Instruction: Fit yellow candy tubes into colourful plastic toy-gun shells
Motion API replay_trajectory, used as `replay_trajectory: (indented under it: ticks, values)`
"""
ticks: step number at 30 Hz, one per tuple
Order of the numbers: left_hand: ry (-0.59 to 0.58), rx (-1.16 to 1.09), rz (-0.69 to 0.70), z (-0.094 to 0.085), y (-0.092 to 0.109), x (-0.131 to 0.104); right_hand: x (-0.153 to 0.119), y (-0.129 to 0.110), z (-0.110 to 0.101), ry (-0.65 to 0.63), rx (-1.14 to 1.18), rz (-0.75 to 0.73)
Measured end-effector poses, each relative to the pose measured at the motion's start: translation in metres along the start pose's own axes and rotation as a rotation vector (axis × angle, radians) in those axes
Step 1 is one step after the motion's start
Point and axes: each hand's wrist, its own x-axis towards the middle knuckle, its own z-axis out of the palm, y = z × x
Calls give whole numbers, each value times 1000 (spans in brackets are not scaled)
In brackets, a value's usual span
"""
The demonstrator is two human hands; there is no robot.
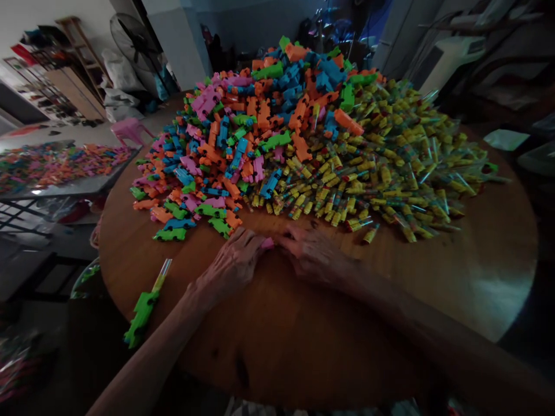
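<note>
My left hand [236,257] is closed around a pink toy car [267,243], most of it hidden by the fingers. Facing it, my right hand [310,251] has its fingers pinched together at the car's exposed end; what they grip is too dark to make out. Just beyond both hands rises a heap of plastic toy cars [264,112] in orange, blue, green and pink. To its right spreads a pile of clear tubes with yellow wrappers [390,150]. By the table's left edge lies a green toy car [142,315] with a clear tube sticking out of one end.
The round wooden table [468,271] carries both piles. Off to the left, a second table [65,196] bears more colourful toy cars, with a pink stool [130,128] beside it. Behind stand a fan [134,40] and a pillar [176,52].
</note>
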Motion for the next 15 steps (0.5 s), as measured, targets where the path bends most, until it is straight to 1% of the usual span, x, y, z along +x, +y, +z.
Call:
replay_trajectory:
  ticks: [2, 6, 8, 12, 15]
  values:
    - [-4, 23, 6, 2, 0, -1, 1, 1, -2, -23, -25, -35]
    - [-45, 126, -27, 2, 1, -4, 1, 2, 0, -44, -24, -109]
    - [-40, 154, -29, 3, 0, -6, 1, 2, 3, -38, -48, -115]
    - [30, 131, 14, 9, -10, -14, 2, -5, 5, -35, -109, -119]
    - [132, 102, 57, 20, -25, -17, 7, -10, 4, -36, -163, -172]
